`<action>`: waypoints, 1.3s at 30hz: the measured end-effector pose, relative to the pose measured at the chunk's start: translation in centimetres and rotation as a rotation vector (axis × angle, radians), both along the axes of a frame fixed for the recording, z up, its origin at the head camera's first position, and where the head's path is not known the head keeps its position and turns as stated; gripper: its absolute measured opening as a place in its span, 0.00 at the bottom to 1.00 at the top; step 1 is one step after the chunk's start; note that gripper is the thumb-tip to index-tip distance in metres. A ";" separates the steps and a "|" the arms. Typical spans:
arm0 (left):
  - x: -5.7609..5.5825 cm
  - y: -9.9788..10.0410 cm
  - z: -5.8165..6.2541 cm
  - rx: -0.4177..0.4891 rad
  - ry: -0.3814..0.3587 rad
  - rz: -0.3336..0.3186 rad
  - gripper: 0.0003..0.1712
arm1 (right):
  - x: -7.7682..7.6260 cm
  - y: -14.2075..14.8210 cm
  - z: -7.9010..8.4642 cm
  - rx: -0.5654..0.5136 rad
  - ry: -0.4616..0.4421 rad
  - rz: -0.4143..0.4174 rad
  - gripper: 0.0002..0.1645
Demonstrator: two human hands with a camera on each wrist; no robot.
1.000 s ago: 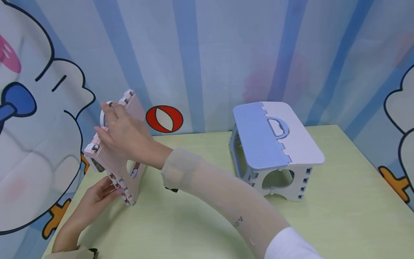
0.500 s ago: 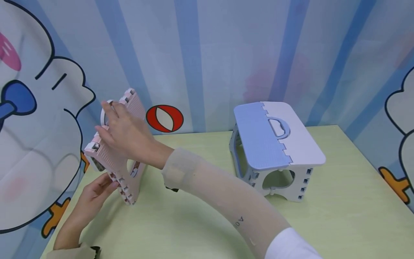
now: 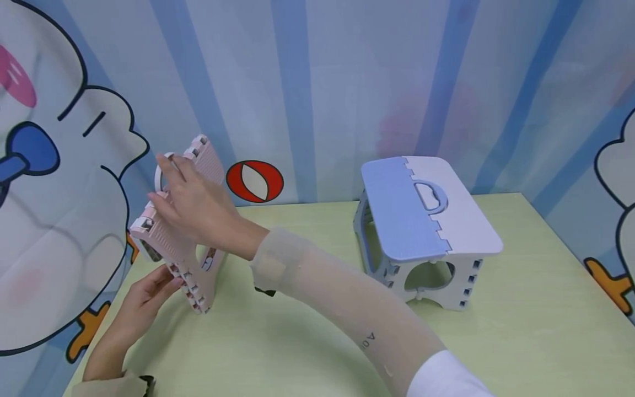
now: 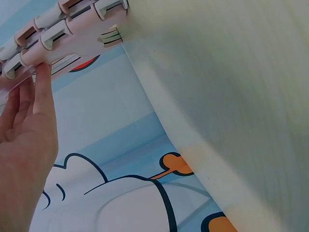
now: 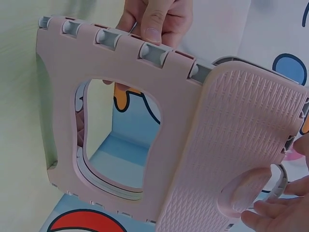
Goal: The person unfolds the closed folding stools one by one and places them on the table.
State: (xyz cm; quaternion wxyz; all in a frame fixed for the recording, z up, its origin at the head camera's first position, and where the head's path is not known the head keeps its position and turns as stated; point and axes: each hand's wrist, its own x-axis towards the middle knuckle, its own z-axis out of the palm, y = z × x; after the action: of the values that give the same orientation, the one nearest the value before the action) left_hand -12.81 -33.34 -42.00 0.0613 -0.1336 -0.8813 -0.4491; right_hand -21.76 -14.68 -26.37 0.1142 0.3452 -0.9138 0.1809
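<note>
A pink folding stool (image 3: 171, 237) is tilted at the left of the table, its ribbed seat and one leg panel (image 5: 63, 87) at an angle to each other. My left hand (image 3: 141, 306) holds the hinged edge of the leg panel low down. In the right wrist view, that hand's thumb (image 5: 152, 24) lies on the edge with fingers behind. My right hand (image 3: 198, 207) reaches across and grips the seat by its carry handle (image 5: 280, 183). Part of the handle is hidden behind that hand in the head view.
A blue and white folding stool (image 3: 402, 215) stands unfolded on the right of the pale green table (image 3: 536, 331). A striped cartoon backdrop (image 3: 337, 82) rises behind the table and along its left side. My right sleeve (image 3: 347, 298) crosses the middle.
My left hand has shifted slightly up along the hinged edge. The pink stool and my right hand stay nearly still; the head view drifts a little.
</note>
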 end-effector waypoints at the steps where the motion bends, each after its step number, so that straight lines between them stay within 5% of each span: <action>1: 0.0 0.0 0.0 -0.003 -0.002 0.000 0.29 | 0.0 0.1 -0.1 -0.014 -0.002 0.006 0.41; 13: 0.0 0.1 -0.1 0.022 0.010 -0.011 0.29 | 0.2 1.7 -2.1 -0.393 -0.060 0.171 0.30; 22: 0.0 0.0 -0.1 0.028 -0.004 -0.005 0.29 | 0.8 2.6 -4.0 -0.614 -0.185 0.147 0.16; 28: 0.0 -0.1 -0.2 0.031 -0.015 0.003 0.30 | 1.3 2.6 -6.5 -0.663 -0.289 0.138 0.08; 39: 0.1 -0.2 -0.3 0.043 -0.003 0.001 0.29 | 2.4 2.0 -9.3 -0.670 -0.425 0.115 0.10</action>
State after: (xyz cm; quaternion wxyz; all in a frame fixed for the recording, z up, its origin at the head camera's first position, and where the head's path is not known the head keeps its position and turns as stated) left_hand -12.71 -33.51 -42.31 0.0630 -0.1313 -0.8716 -0.4680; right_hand -19.33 -12.69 -35.68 0.0184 0.2941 -0.7867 0.5425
